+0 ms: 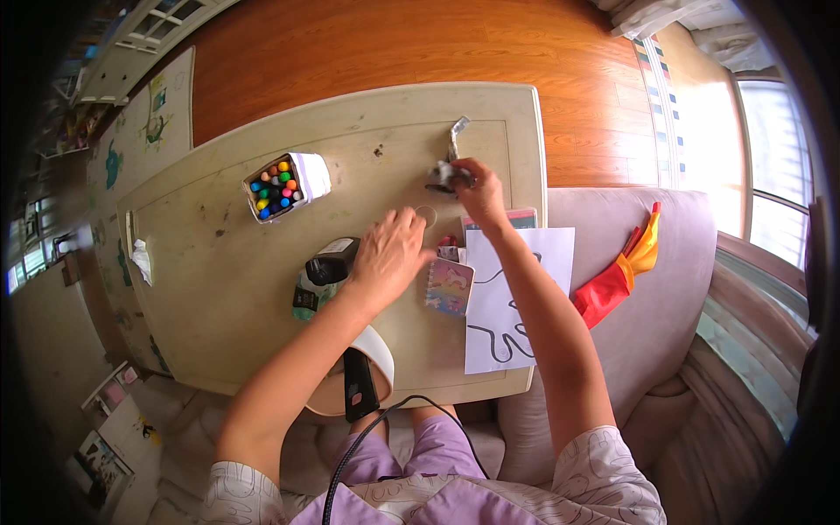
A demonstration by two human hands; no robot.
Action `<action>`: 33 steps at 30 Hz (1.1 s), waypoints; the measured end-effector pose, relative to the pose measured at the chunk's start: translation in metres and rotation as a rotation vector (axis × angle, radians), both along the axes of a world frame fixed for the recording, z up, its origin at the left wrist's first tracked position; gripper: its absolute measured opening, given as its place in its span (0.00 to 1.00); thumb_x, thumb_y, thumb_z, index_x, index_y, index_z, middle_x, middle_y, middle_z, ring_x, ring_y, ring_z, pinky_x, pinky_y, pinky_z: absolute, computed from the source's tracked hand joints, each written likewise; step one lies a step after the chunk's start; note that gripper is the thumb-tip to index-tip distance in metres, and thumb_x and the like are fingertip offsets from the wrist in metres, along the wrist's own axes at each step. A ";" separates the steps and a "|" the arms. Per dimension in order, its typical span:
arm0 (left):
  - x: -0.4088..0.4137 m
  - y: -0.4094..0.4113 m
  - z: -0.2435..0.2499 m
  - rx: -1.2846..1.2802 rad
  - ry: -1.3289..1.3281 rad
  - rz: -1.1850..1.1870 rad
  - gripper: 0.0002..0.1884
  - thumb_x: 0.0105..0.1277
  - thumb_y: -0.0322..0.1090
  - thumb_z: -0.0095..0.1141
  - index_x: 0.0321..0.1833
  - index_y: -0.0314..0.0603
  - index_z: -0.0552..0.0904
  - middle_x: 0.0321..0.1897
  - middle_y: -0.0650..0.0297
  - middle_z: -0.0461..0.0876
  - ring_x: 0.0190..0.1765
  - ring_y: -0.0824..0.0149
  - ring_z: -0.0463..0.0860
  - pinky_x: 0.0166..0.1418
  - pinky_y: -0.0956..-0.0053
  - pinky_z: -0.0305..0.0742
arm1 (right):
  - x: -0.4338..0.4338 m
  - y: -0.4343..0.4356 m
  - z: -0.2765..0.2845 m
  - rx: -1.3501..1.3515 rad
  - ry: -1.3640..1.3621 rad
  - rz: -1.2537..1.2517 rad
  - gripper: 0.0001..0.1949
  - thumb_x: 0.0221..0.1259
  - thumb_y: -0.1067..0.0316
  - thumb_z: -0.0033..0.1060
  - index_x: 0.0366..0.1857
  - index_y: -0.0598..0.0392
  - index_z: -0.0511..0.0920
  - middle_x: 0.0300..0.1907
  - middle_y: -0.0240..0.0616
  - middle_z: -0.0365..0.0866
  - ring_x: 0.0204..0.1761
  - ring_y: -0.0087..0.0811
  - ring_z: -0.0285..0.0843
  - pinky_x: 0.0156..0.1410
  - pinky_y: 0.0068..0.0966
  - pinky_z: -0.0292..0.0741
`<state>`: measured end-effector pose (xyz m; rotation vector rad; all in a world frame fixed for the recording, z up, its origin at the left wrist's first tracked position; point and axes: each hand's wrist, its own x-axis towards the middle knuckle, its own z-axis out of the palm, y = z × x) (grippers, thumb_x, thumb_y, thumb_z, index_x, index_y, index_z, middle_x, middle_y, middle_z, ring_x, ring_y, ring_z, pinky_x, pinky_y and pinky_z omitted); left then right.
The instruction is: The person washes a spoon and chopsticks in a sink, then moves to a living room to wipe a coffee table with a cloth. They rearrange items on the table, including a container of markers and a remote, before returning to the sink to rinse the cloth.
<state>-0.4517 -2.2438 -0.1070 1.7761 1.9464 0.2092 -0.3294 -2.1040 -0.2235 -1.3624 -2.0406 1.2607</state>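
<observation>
My right hand [484, 195] has its fingertips on a small grey and dark crumpled thing [449, 176], too blurred to name, at the far right part of the table. A thin twisted strip [454, 139] with a shiny end lies just beyond it. Flat above the tabletop, my left hand [392, 256] has its fingers apart and holds nothing that I can see. Near its fingertips lies a thin pale ring [428, 215]. A spiral notebook with a unicorn cover [450, 287] is to its right, below a small red and white item [450, 251]. A dark bottle [335, 260] stands or lies by my left wrist.
A box of colored markers [314, 176] is at the left. Paper with black curved lines [492, 328] lies under my right forearm. A white rounded container [380, 354] with a black object [358, 387] is near me. Red and yellow fabric [607, 289] lies on the sofa.
</observation>
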 end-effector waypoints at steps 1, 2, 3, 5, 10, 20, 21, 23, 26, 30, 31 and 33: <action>-0.003 0.008 -0.010 -0.033 0.055 0.029 0.17 0.54 0.31 0.65 0.44 0.37 0.76 0.43 0.55 0.75 0.48 0.56 0.79 0.45 0.65 0.79 | 0.000 0.009 0.004 -0.082 0.099 -0.077 0.13 0.46 0.78 0.59 0.38 0.51 0.82 0.37 0.46 0.80 0.39 0.47 0.79 0.46 0.36 0.76; -0.005 0.018 -0.026 -0.067 0.110 0.057 0.17 0.54 0.33 0.66 0.44 0.36 0.77 0.42 0.54 0.77 0.46 0.55 0.81 0.45 0.65 0.79 | 0.003 0.021 0.009 0.002 0.072 -0.091 0.13 0.49 0.78 0.57 0.39 0.53 0.80 0.36 0.47 0.81 0.37 0.48 0.80 0.44 0.35 0.76; -0.006 0.027 -0.042 -0.098 0.159 0.079 0.17 0.54 0.34 0.66 0.43 0.36 0.77 0.40 0.53 0.78 0.44 0.54 0.82 0.45 0.65 0.79 | 0.008 0.038 0.010 0.141 0.091 -0.050 0.13 0.50 0.79 0.55 0.40 0.54 0.78 0.36 0.47 0.80 0.38 0.49 0.79 0.45 0.37 0.75; -0.008 0.041 -0.065 -0.098 0.179 0.063 0.12 0.53 0.30 0.65 0.39 0.36 0.80 0.35 0.52 0.81 0.40 0.52 0.84 0.43 0.64 0.80 | 0.015 0.070 0.028 0.457 -0.056 0.022 0.13 0.51 0.81 0.52 0.39 0.53 0.77 0.38 0.45 0.78 0.45 0.50 0.74 0.50 0.41 0.71; -0.007 0.065 -0.082 -0.138 0.376 -0.002 0.04 0.48 0.24 0.60 0.23 0.43 0.84 0.25 0.56 0.85 0.34 0.60 0.87 0.32 0.71 0.80 | 0.052 0.077 0.002 0.572 -0.283 0.157 0.11 0.52 0.80 0.50 0.36 0.52 0.78 0.56 0.40 0.78 0.59 0.43 0.72 0.61 0.33 0.71; -0.105 -0.001 0.097 0.110 0.089 0.356 0.04 0.59 0.28 0.60 0.30 0.35 0.80 0.24 0.54 0.82 0.26 0.55 0.81 0.29 0.64 0.73 | -0.032 -0.057 0.002 0.323 -0.019 0.554 0.12 0.47 0.81 0.50 0.35 0.54 0.78 0.60 0.39 0.75 0.65 0.42 0.68 0.65 0.33 0.69; -0.109 -0.017 0.106 0.140 0.060 0.403 0.05 0.59 0.29 0.61 0.31 0.36 0.80 0.23 0.56 0.81 0.25 0.57 0.80 0.29 0.65 0.71 | -0.028 -0.057 0.004 0.362 -0.039 0.607 0.11 0.47 0.79 0.52 0.36 0.54 0.78 0.62 0.38 0.74 0.67 0.42 0.65 0.67 0.33 0.67; -0.116 -0.048 0.122 -0.036 0.066 0.689 0.04 0.60 0.28 0.60 0.30 0.36 0.80 0.22 0.57 0.81 0.24 0.60 0.80 0.30 0.66 0.71 | -0.019 -0.052 0.002 0.362 -0.055 0.708 0.11 0.48 0.77 0.53 0.36 0.53 0.78 0.60 0.37 0.74 0.65 0.41 0.66 0.66 0.34 0.67; -0.160 -0.129 0.072 -0.137 0.149 0.791 0.05 0.60 0.30 0.61 0.30 0.37 0.80 0.22 0.58 0.82 0.24 0.61 0.80 0.31 0.67 0.72 | -0.025 -0.039 0.007 0.477 -0.063 0.857 0.09 0.48 0.75 0.54 0.34 0.52 0.78 0.54 0.36 0.77 0.60 0.39 0.69 0.61 0.35 0.70; -0.184 -0.187 -0.019 -0.178 0.165 0.877 0.06 0.58 0.33 0.64 0.31 0.38 0.82 0.23 0.60 0.83 0.24 0.61 0.80 0.31 0.68 0.73 | -0.009 0.027 -0.017 0.598 -0.096 0.494 0.10 0.43 0.75 0.56 0.33 0.49 0.78 0.40 0.36 0.75 0.48 0.40 0.71 0.50 0.38 0.71; -0.185 -0.194 -0.036 -0.169 0.065 0.956 0.07 0.57 0.33 0.65 0.33 0.39 0.82 0.23 0.60 0.84 0.24 0.62 0.80 0.31 0.68 0.73 | -0.005 0.049 -0.007 0.599 -0.154 0.353 0.10 0.42 0.77 0.58 0.31 0.50 0.77 0.38 0.35 0.76 0.46 0.42 0.71 0.47 0.39 0.71; -0.187 -0.202 -0.063 -0.141 -0.145 1.093 0.09 0.56 0.35 0.67 0.37 0.40 0.84 0.24 0.62 0.84 0.23 0.65 0.80 0.31 0.69 0.73 | 0.002 0.070 0.005 0.563 -0.291 0.286 0.11 0.44 0.76 0.59 0.33 0.48 0.77 0.40 0.32 0.76 0.48 0.41 0.70 0.48 0.39 0.71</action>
